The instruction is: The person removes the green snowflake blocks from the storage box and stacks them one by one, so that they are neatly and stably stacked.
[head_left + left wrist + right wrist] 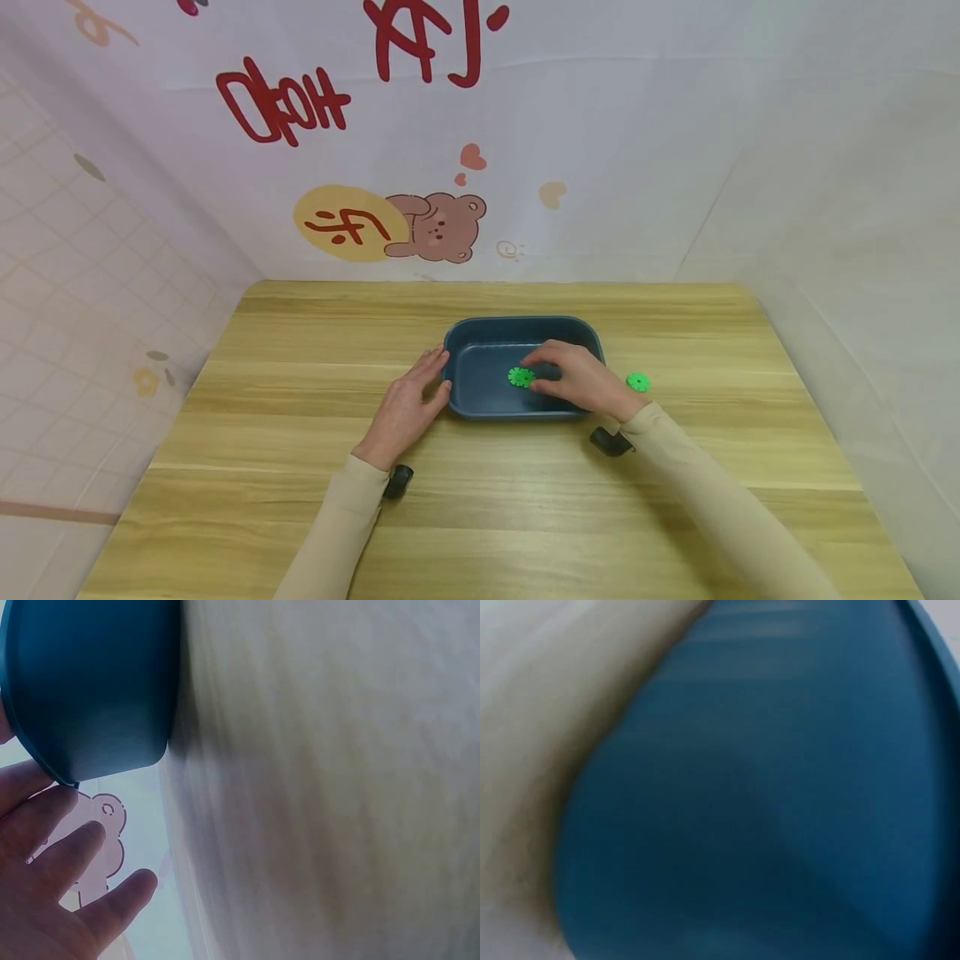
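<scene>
A dark blue rectangular dish (pixel 480 400) with rounded corners stands on the wooden table. My left hand (pixel 405 412) is at its left end, fingertips against the rim; in the left wrist view the fingers (pixel 56 859) are spread and fairly straight. Over the dish's inside, my right hand (pixel 573 375) reaches down with thumb and forefinger apart. Overlapping green notched discs (pixel 517 377) are at those fingertips, and I cannot tell whether one is pinched. The right wrist view shows only the blue dish (pixel 742 787) up close, with the hand out of sight.
One more green notched disc (pixel 638 382) lies on the wooden table (pixel 495 508) right of the dish, near the right wrist. A white printed cloth (pixel 622 167) stands behind the table, and pale cloth hangs along both sides. Black devices (pixel 611 442) are worn at the wrists.
</scene>
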Motion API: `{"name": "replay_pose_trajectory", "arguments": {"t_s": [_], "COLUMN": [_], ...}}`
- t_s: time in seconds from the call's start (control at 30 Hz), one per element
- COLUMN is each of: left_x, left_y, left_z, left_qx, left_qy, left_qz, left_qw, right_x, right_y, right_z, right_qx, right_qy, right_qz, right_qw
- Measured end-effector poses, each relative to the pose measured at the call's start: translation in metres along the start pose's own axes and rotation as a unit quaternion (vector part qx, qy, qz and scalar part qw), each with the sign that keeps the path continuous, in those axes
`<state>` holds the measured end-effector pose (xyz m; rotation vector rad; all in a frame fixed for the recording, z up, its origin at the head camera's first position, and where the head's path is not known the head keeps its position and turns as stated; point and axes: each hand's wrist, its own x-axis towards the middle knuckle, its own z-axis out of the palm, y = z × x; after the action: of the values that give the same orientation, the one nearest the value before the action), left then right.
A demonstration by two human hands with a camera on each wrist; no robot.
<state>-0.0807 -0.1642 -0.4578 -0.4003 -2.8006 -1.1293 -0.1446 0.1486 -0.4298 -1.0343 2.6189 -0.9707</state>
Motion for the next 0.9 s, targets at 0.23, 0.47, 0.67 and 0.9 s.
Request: {"name": "replay_pose_trajectory", "arguments": {"t_s": [0.23,0.47,0.67,0.9], "left_x": [0.0,0.0,0.0,0.0], "left_y": [-0.003,-0.004,-0.004,-0.004], "left_z": [0.001,0.001,0.001,0.002], "left_qx": [0.003,-0.001,-0.003,-0.003], "left_qy": [-0.003,-0.003,-0.003,-0.001], "left_qz": [-0.003,-0.001,0.003,0.008], "left_qw": [1.0,1.0,1.0,1.0], "right_x": [0.008,0.014,0.019,0.021], "right_y": [0.003,0.005,0.009,0.011], "right_z": [0.0,0.004,0.008,0.01], "right_qx": [-0.01,-0.025,-0.042,-0.062], "right_qy": [-0.039,-0.055,-0.057,-0.057], "right_qz": [-0.003,-0.002,-0.005,-0.012], "right_qw": [0.9992,0.9982,0.9975,0.9964]}}
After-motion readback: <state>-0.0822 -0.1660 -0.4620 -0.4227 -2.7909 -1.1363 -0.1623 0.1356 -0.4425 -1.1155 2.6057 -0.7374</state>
